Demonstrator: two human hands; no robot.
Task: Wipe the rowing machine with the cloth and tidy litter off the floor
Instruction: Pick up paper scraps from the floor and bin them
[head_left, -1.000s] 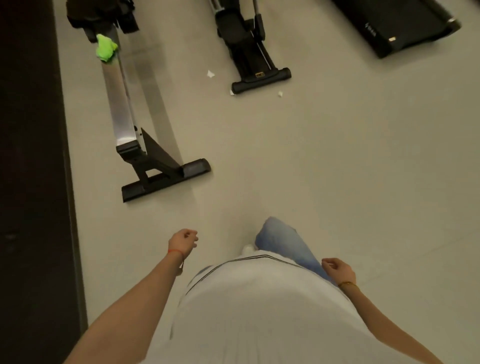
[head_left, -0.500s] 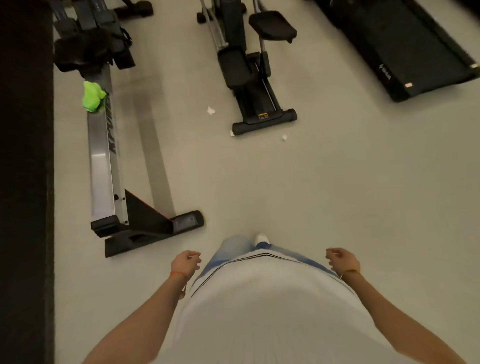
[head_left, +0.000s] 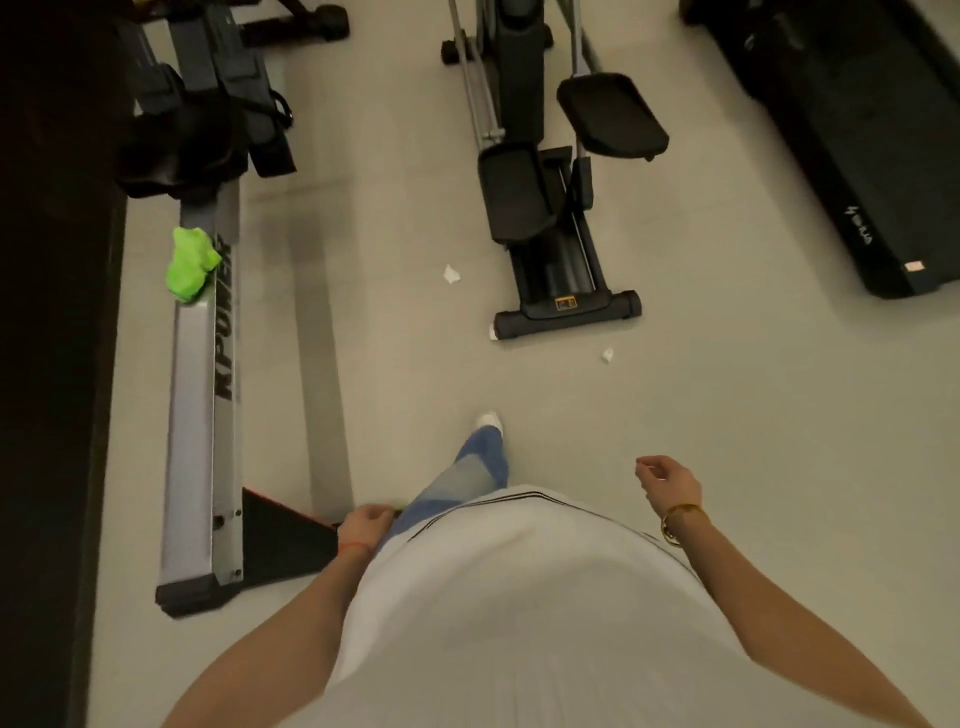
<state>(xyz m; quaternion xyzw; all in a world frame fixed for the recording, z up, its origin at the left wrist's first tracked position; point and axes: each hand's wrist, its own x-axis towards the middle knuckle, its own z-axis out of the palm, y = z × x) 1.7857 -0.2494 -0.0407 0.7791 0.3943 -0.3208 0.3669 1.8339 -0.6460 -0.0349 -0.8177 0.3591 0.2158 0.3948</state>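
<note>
Nearest the camera, a person in a white shirt (head_left: 519, 597) and blue jeans (head_left: 467, 483) stands on the pale floor (head_left: 727, 389), one white shoe (head_left: 491, 418) forward. The left hand (head_left: 363, 522) hangs by the hip with fingers loosely curled, holding nothing; a thin red string (head_left: 356, 545) circles its wrist. The right hand (head_left: 670, 480) is out to the side, also loosely curled and holding nothing, with a gold bracelet (head_left: 680, 522) on the wrist.

Just left of the left hand lies the rear end of the rowing machine (head_left: 200, 415), its silver rail running away from the person. Farther along the rail, the bright green cloth (head_left: 189, 264) sits crumpled on top, just short of the black seat (head_left: 176, 156).

Beyond the shoe, three white scraps of litter lie on the floor: one (head_left: 607, 355) right of the elliptical trainer (head_left: 545, 208), one (head_left: 493, 332) touching its base bar, one (head_left: 451, 274) to its left. A black treadmill (head_left: 841, 156) stands far right.
</note>
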